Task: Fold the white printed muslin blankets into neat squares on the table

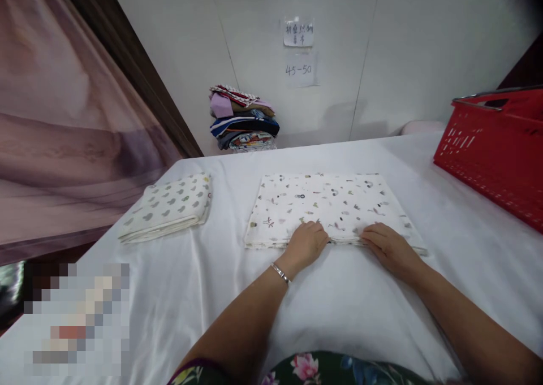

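A white cloth (318,204) with small printed plants and animals lies folded in a flat rectangle in front of me. At its near edge, my left hand (306,242) has its fingers closed over the layered fold, left of the middle. My right hand (388,249) pinches the same edge a short way to the right, fingertips on top of the cloth. Both thumbs are mostly hidden. Over to the left rests a second folded cloth (169,204), white with grey shapes, apart from both hands.
White sheeting covers the table (220,306). A red plastic basket (496,147) stands at the right edge. Behind the far edge rises a pile of folded fabrics (244,119) by the wall. Pink curtain (76,119) hangs at the left. The lower left corner is pixelated.
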Demonstrator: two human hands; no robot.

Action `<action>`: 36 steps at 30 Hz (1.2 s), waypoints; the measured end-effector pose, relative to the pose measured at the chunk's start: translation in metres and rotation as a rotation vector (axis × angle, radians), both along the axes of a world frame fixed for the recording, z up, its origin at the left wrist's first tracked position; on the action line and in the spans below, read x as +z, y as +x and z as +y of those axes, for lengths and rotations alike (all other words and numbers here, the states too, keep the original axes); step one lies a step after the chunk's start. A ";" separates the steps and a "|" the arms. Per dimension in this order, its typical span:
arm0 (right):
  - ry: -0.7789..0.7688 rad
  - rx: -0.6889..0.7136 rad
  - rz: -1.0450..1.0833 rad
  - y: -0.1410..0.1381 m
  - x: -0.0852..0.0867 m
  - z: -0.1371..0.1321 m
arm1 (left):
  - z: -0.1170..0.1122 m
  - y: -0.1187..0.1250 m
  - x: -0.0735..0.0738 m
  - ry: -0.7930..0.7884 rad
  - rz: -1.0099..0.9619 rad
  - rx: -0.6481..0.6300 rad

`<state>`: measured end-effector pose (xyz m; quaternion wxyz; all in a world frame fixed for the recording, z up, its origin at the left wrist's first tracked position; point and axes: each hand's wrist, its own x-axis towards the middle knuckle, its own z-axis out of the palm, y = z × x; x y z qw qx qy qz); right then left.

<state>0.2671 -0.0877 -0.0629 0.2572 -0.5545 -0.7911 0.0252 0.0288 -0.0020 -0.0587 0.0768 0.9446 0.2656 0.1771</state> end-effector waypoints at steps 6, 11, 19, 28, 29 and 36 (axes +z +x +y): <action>-0.018 0.028 -0.004 0.002 -0.002 0.002 | 0.001 0.000 -0.003 -0.024 -0.002 0.006; 0.004 0.002 0.015 0.001 -0.001 0.000 | -0.001 -0.001 -0.004 -0.007 -0.019 0.039; -0.035 -0.004 -0.006 -0.001 -0.002 0.001 | -0.004 -0.003 0.000 -0.020 0.001 0.022; -0.031 0.034 0.001 -0.002 0.003 -0.003 | -0.007 -0.002 -0.001 -0.014 0.024 -0.036; -0.033 0.041 -0.004 -0.002 0.002 -0.003 | -0.007 -0.001 -0.002 -0.014 0.028 -0.031; -0.037 0.024 -0.003 0.001 -0.003 -0.002 | -0.006 0.000 -0.004 0.019 0.021 0.010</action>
